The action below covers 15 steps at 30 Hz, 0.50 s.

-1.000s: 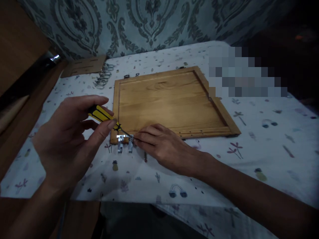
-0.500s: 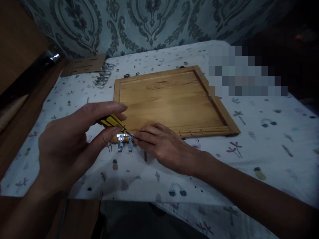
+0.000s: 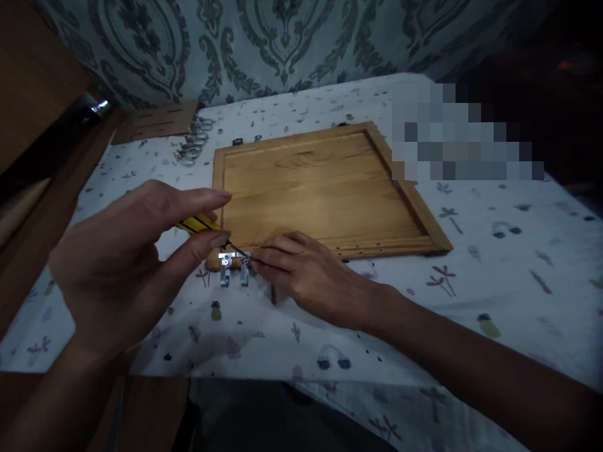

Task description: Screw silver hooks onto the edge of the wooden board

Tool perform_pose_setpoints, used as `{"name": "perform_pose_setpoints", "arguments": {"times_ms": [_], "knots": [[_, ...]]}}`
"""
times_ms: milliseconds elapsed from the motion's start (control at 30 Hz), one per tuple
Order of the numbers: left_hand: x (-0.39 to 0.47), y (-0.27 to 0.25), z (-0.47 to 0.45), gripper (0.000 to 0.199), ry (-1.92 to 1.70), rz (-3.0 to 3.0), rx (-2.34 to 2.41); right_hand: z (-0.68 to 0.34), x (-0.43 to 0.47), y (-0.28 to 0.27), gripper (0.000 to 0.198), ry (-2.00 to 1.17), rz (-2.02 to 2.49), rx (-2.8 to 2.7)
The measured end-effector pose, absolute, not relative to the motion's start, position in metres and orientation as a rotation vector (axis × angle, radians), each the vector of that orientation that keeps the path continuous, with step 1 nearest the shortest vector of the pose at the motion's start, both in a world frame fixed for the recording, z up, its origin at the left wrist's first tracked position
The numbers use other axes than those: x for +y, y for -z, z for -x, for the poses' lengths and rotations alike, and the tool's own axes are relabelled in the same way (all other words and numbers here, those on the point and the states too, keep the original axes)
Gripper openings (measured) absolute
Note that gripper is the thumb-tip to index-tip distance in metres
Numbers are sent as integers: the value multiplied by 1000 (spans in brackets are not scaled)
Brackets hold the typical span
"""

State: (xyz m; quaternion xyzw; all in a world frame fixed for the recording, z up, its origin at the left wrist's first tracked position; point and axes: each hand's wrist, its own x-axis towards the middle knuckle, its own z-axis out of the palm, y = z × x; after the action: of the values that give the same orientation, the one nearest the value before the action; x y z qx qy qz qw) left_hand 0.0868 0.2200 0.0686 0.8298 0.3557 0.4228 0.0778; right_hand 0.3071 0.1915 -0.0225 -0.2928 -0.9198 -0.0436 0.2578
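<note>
Damask-patterned backdrop (image 3: 282, 69), grey-blue with darker scrollwork, spanning the far side. White tablecloth (image 3: 268, 364), printed with pineapples, sprigs and rainbows. Flat, brown slotted sheet (image 3: 160, 127), far left. Brown furniture panel (image 3: 38, 69), left edge. Pixelated patch (image 3: 452, 150), far right, contents unreadable.

Cloth-covered table (image 3: 277, 351) before me, white with small prints, wooden panel (image 3: 301, 188) lying flat, cardboard (image 3: 157, 123) at far left, metal pieces (image 3: 191, 148) beside it

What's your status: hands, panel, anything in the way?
Left hand holding screwdriver, tip at metal bracket. Right hand at bracket, over panel edge. Loose hardware lies aside, not blocking.
</note>
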Motion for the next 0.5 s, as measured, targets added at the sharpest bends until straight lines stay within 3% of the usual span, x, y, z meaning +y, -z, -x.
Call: {"name": "perform_pose_setpoints", "arguments": {"times_ms": [200,500], "knots": [[225,-72,-84,51,-1225,-2256,874,-307,192,23,25,104,804,-2511],[229,-65,-86,45,-1297,-2255,808,-307,191,20,31,99,837,-2559]]}}
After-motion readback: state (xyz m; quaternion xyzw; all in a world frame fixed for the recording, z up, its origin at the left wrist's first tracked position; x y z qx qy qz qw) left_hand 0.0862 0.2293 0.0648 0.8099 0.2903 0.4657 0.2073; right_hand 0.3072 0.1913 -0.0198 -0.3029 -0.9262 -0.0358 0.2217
